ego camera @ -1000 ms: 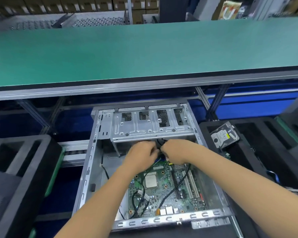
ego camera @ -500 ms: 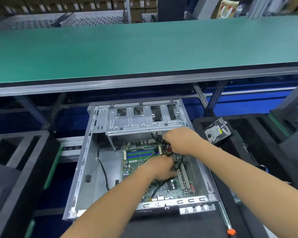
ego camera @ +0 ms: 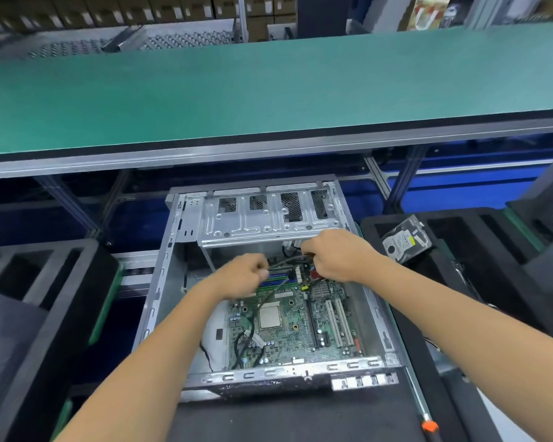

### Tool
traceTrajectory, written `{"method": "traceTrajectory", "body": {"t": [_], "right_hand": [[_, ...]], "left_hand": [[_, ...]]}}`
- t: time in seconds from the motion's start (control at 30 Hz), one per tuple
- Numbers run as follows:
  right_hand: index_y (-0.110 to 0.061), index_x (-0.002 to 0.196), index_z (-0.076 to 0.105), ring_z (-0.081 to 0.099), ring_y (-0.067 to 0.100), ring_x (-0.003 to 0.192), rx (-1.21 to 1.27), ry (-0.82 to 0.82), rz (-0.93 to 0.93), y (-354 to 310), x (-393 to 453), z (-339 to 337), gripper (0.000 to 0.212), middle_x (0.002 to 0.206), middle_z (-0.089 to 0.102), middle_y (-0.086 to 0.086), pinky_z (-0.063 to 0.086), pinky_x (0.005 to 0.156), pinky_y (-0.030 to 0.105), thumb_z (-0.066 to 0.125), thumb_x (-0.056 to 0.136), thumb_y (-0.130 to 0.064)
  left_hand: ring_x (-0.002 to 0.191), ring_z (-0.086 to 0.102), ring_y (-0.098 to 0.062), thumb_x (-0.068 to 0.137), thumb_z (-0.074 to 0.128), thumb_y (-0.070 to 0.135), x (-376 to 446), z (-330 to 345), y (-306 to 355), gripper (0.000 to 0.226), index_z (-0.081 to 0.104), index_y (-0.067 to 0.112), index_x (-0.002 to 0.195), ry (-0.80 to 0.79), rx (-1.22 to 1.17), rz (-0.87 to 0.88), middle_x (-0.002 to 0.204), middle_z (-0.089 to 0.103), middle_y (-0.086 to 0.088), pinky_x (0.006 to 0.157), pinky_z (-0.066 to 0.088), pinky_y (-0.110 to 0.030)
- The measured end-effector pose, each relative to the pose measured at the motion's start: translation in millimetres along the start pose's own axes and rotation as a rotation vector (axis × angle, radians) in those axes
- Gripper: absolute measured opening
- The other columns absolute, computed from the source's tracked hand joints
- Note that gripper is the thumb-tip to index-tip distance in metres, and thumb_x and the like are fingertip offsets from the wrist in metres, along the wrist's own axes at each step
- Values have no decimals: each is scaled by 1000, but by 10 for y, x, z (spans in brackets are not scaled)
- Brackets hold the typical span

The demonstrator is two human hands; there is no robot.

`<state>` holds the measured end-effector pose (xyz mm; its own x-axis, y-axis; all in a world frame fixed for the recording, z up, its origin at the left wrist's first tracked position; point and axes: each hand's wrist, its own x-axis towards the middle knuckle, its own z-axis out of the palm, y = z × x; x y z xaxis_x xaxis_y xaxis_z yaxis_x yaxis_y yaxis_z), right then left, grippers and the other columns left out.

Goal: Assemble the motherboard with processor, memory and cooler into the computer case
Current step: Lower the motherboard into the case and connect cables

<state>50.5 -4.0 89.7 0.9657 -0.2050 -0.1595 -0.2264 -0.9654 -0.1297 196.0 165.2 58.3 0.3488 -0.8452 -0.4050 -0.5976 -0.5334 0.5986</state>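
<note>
In the head view the green printed-circuit motherboard (ego camera: pixel 288 327) lies flat inside the open grey sheet-metal computer case (ego camera: pixel 160 282), toward its right wall. The left hand (ego camera: pixel 243 275) and right hand (ego camera: pixel 336 253) each pinch a thin black cable (ego camera: pixel 286 260) near the case's far edge. The board looks stiff but fragile, best held by its edges; the cable seems limp and light, best held near its plug.

Past my right hand I see a hard drive (ego camera: pixel 404 240) lying in a black foam tray (ego camera: pixel 479 250). Left of my left hand sits another black foam tray (ego camera: pixel 39 282). Beyond both hands runs a green conveyor belt (ego camera: pixel 268 90). Near my right forearm lies what looks like an orange-handled screwdriver (ego camera: pixel 423 413).
</note>
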Motion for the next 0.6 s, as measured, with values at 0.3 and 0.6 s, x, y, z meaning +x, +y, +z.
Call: {"method": "traceTrajectory", "body": {"t": [0.3, 0.6], "right_hand": [[-14, 49, 32, 26, 19, 45, -71, -27, -17, -15, 11, -18, 26, 45, 29, 2, 25, 46, 24, 49, 67, -6], [-13, 51, 41, 31, 19, 45, 10, -64, -26, 19, 30, 0, 19, 47, 38, 4, 31, 46, 24, 49, 68, -9]], "left_hand": [[85, 60, -26, 82, 45, 3, 26, -13, -107, 19, 62, 4, 90, -45, 687, -165, 102, 65, -13, 69, 51, -37], [119, 50, -31, 96, 36, 52, 516, 212, 27, 55, 46, 11, 132, 45, 329, -204, 133, 52, -12, 102, 36, -41]]}}
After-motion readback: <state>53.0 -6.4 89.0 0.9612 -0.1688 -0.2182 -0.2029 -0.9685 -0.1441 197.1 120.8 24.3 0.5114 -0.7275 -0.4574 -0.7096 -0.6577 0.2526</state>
